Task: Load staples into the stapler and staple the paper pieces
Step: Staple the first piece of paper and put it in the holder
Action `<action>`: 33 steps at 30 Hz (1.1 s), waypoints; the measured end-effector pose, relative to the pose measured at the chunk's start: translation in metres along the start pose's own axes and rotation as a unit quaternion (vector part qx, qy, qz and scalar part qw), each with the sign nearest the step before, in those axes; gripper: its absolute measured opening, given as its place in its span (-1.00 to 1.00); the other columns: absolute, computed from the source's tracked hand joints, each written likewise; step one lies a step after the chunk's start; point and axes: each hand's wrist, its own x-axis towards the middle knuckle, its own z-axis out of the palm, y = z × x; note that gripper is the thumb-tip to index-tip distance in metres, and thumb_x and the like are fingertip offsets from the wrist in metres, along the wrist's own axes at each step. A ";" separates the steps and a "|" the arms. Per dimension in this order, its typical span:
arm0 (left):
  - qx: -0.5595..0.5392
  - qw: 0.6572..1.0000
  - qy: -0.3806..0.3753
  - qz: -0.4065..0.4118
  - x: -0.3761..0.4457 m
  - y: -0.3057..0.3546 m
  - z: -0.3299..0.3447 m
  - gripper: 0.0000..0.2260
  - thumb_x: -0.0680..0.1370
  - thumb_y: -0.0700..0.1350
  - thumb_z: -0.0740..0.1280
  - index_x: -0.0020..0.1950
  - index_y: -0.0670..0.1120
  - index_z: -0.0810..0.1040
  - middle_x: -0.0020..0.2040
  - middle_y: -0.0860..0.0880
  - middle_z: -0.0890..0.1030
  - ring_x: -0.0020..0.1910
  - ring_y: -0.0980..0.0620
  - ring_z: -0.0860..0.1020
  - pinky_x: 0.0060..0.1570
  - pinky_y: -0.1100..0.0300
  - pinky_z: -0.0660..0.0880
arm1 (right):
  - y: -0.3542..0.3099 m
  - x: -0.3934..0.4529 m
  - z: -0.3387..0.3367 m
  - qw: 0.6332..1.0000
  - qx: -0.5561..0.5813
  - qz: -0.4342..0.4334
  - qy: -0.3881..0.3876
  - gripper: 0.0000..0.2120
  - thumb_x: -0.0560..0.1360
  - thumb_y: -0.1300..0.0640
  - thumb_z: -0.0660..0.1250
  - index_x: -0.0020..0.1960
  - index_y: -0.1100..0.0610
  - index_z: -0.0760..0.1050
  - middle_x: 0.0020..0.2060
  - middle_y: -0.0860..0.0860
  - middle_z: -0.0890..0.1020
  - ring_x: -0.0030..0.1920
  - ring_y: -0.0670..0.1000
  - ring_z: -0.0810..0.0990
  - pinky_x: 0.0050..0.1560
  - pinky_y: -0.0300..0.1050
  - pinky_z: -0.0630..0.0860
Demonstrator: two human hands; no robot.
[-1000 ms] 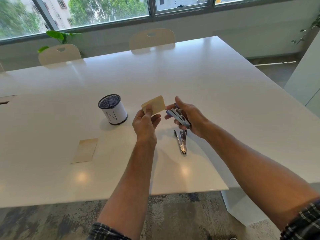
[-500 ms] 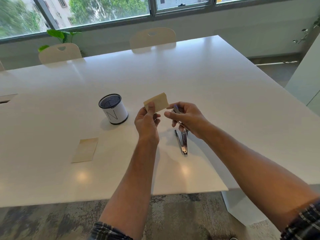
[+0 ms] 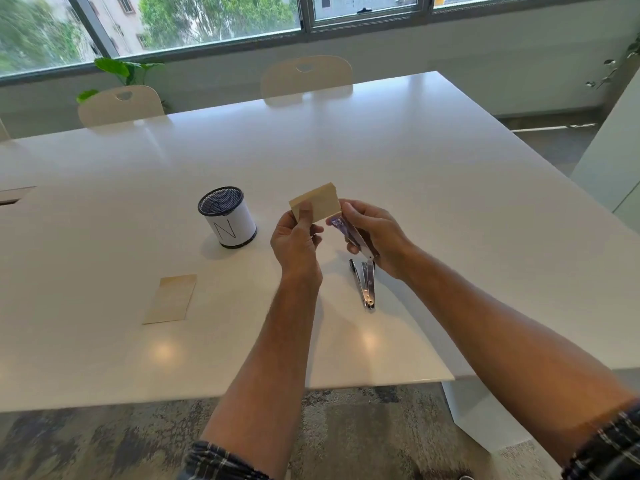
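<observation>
On the left of the white counter (image 3: 415,161) a spare paper piece (image 3: 170,298) lies flat, well apart from the work, and beyond it stands a mesh pen cup (image 3: 228,216). Moving right, the left hand (image 3: 297,242) holds the folded paper pieces (image 3: 316,204) up off the counter, thumb curled over the near face and pinching them against the fingers behind. Just beside them the right hand (image 3: 375,237) is wrapped around the stapler (image 3: 349,233), whose nose sits at the lower right edge of the paper; whether the edge is already inside the mouth cannot be told from here. Below that hand a metal staple remover (image 3: 365,284) rests on the counter. The step in hand looks like seating the paper for a staple. To do it well, the left pinch should keep the sheets' edges flush and stay clear of the stapler's mouth, the paper should go in squarely, and the right hand should squeeze once, firmly, so the staple clinches through all layers without skewing.
</observation>
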 end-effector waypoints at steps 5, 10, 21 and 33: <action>0.016 1.000 0.008 0.005 -0.004 -0.004 0.003 -0.89 0.59 -0.11 0.46 -0.14 -0.03 0.64 -0.36 0.07 0.62 -0.36 0.08 0.48 -0.25 0.19 0.41 | 0.004 -0.003 -0.003 0.998 0.011 -0.046 0.030 -0.61 0.61 0.14 0.41 0.42 0.12 0.53 0.01 0.08 0.70 -0.09 -0.03 0.65 -0.10 -0.18 0.63; 0.042 0.999 -0.020 0.005 -0.009 -0.009 0.004 -0.93 0.57 -0.06 0.48 -0.10 -0.02 0.68 -0.26 0.06 0.67 -0.33 0.10 0.51 -0.22 0.18 0.43 | 0.004 -0.004 -0.001 0.997 0.028 -0.062 0.048 -0.54 0.50 0.19 0.53 0.38 0.21 0.56 0.10 0.13 0.73 0.06 0.06 0.70 0.11 -0.14 0.60; 0.091 0.995 -0.029 0.000 -0.009 -0.012 0.005 -0.91 0.45 -0.04 0.59 -0.17 0.01 0.72 -0.31 0.10 0.67 -0.32 0.11 0.48 -0.21 0.18 0.44 | 0.004 -0.005 0.004 0.988 0.068 0.005 0.138 -0.63 0.45 0.12 0.58 0.19 0.26 0.66 0.06 0.20 0.72 0.02 0.11 0.67 0.21 0.02 0.58; 0.140 0.968 -0.200 -0.053 -0.008 -0.002 -0.003 -0.58 0.38 0.16 0.53 0.13 -0.06 0.72 0.07 -0.07 0.75 0.12 -0.02 0.70 0.27 -0.03 0.53 | 0.001 -0.006 -0.001 0.984 0.083 0.018 0.154 -0.54 0.24 0.06 0.65 0.06 0.26 0.71 -0.05 0.18 0.76 -0.06 0.11 0.73 0.08 -0.04 0.64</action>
